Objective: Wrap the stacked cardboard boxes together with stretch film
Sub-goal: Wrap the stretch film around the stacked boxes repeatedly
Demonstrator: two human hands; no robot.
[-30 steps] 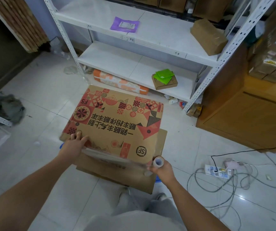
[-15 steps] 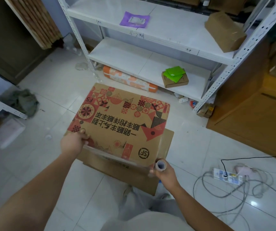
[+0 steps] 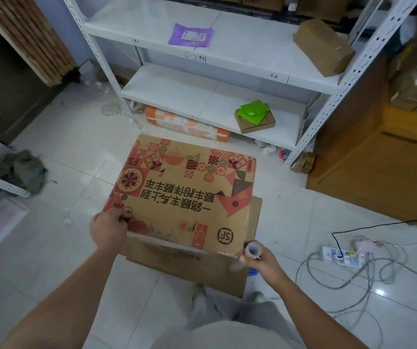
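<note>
A brown cardboard box with red and black patterns [image 3: 184,195] lies on top of a plain brown cardboard box [image 3: 189,268] on the tiled floor. My left hand [image 3: 108,229] grips the near left corner of the top box. My right hand [image 3: 260,260] holds a small roll of stretch film [image 3: 252,249] upright at the near right corner. A strip of clear film [image 3: 172,241] runs along the near edge of the top box between my two hands.
A white metal shelf rack [image 3: 202,96] stands behind the boxes, holding a purple bag [image 3: 189,35], a brown parcel [image 3: 323,46] and a small box with green packets [image 3: 254,117]. A power strip with tangled cables [image 3: 341,255] lies on the floor at right. A wooden cabinet [image 3: 378,172] stands at right.
The view has tilted up and closer. My hands stay at the near corners of the top box, and the roll sits at the right corner as before.
</note>
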